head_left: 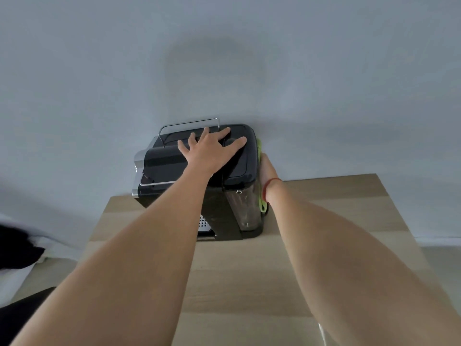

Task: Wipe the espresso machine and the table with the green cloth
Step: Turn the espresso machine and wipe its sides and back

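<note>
Two hands are on the machine (159, 163), which stands at the far edge of the bench (324, 221) by the wall (224, 58). Left hand (212, 148) lies flat on its black top, fingers (237, 142) spread wide. Right hand (268, 171) presses the cloth (260, 146) against the machine's right side; its fingers are hidden, so their state cannot be told.

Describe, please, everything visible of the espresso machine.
The espresso machine is a glossy black box with silver trim at its left end, a wire rail on top, a perforated metal tray low down and a clear tank on the right. It stands upright on the wooden table. The left hand lies flat on its top; the right hand presses the green cloth to its right side.
</note>
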